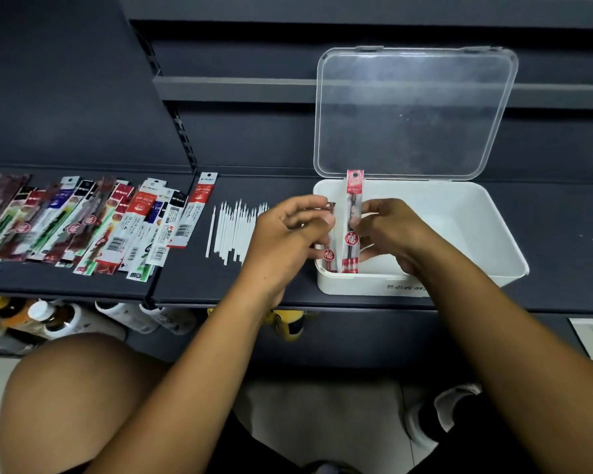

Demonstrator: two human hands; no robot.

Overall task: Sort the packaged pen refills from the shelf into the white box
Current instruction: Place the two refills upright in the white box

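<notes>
Closest up, a bent knee (83,388) and both my forearms, reaching to the dark shelf (562,268). Now my right hand (387,227) pinches a red packet (352,230) standing on end in the white box (459,234), right at its near-left corner, top poking above the rim. Just beside it, my left hand (288,230) curls its fingers round a darker packet (329,254) at that same corner. So that's two packets at the box, and nothing else I can see inside: beyond my right hand the bottom is bare white.

Early days, I'd say. Well off to the left of my left hand a big fanned pile of packets (83,227) waits on the shelf. Between that pile and the hand lies a row of loose white sticks (233,230).

Behind my hands the clear lid (415,111) stands open. Dark shelving all round, bottles (48,319) below my left arm, pale floor under me.
</notes>
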